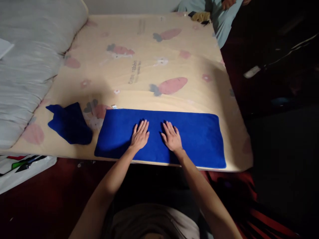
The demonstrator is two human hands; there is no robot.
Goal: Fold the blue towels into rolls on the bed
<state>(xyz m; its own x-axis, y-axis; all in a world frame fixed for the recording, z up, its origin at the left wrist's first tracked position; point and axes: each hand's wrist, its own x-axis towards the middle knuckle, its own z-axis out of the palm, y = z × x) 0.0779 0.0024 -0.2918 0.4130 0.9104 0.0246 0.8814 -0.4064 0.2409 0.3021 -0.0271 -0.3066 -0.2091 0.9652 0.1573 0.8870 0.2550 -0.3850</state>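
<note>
A blue towel (pixel 199 139) lies spread out as a long rectangle along the near edge of the bed, with a small white tag at its far left corner. My left hand (pixel 140 134) rests flat on it, left of the middle, fingers stretched out. Just right of the middle, my right hand (pixel 171 136) also lies flat, its fingers slightly spread. Neither hand grips the cloth. Off to the left sits a second blue cloth (pixel 71 124), crumpled in a loose heap and apart from the towel.
The bed has a cream sheet (pixel 144 69) printed with carrots. A grey quilt (pixel 30 66) covers its left side. At the far right corner sits a person (pixel 221 20) beside a small tan item (pixel 201 17). A white plastic bag (pixel 27 172) is below the near left edge.
</note>
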